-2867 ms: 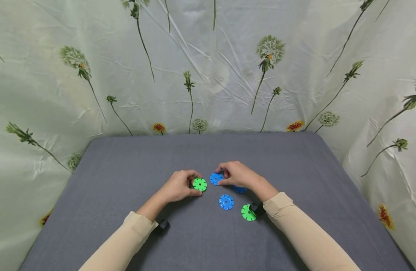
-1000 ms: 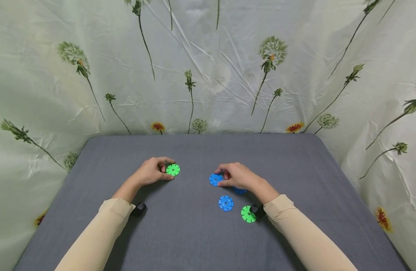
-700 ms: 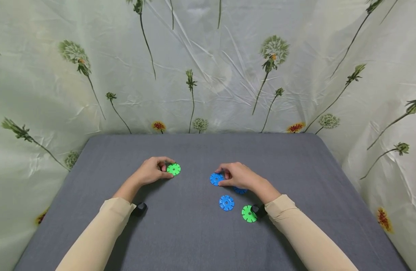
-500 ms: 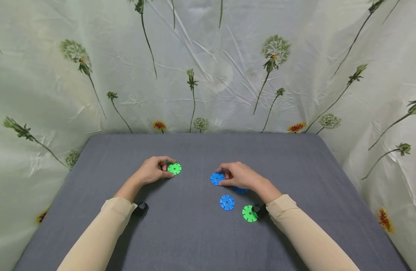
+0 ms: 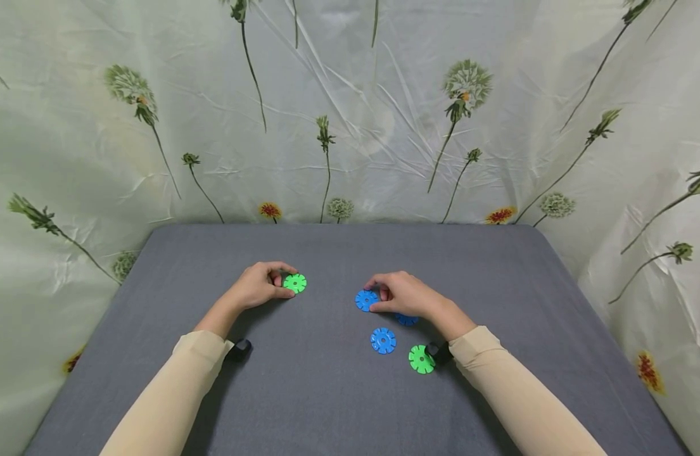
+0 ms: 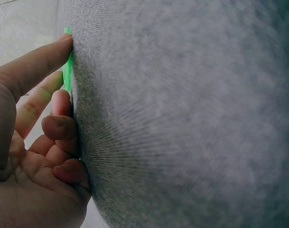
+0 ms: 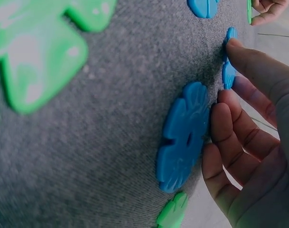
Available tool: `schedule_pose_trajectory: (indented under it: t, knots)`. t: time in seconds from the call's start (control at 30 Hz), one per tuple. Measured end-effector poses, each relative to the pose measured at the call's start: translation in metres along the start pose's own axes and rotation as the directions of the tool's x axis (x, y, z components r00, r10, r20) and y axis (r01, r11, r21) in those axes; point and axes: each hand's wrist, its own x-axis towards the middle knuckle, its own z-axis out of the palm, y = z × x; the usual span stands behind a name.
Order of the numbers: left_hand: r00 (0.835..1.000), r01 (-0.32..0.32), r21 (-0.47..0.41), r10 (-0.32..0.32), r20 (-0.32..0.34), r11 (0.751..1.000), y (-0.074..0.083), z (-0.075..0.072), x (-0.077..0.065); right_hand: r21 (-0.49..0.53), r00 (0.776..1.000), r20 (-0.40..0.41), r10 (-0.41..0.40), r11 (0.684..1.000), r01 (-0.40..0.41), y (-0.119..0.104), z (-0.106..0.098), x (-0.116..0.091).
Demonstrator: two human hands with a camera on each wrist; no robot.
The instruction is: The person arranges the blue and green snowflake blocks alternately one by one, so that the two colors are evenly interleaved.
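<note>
In the head view, my left hand [image 5: 258,286] pinches a green notched disc [image 5: 295,283] by its edge, thumb at the near side and index finger at the far side. The disc appears on edge, flat against the cloth, in the left wrist view. My right hand [image 5: 405,296] pinches a blue notched disc [image 5: 366,301] the same way. Partly under that hand lies another blue disc [image 5: 407,320], seen more fully in the right wrist view [image 7: 184,137]. A third blue disc [image 5: 382,341] lies nearer me. Beside the right wrist is a green disc [image 5: 421,359], partly covered by the wrist camera.
Grey cloth [image 5: 304,405] covers the table. A further green disc [image 7: 172,211] shows at the bottom of the right wrist view, hidden in the head view. Behind the table hangs a pale curtain [image 5: 213,95] printed with flowers.
Since the oldest frame, my left hand has carried the green disc left and away from me, apart from the blue one. Through the last second both hands stay nearly still.
</note>
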Motion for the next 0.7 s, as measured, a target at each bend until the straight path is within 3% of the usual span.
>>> schedule_pose_trajectory:
  t: [0.47, 0.7]
  knots:
    - [1.0, 0.005, -0.012, -0.005, -0.005, 1.0, -0.0011, 0.0008, -0.001, 0.066, 0.999, 0.031, -0.016, 0.998, 0.014, 0.0036, -0.0023, -0.0003]
    - [1.0, 0.007, -0.021, -0.007, -0.01, 1.0, -0.0011, 0.0016, -0.0013, 0.011, 0.999, 0.025, -0.045, 0.999, 0.045, 0.0032, -0.0027, 0.0002]
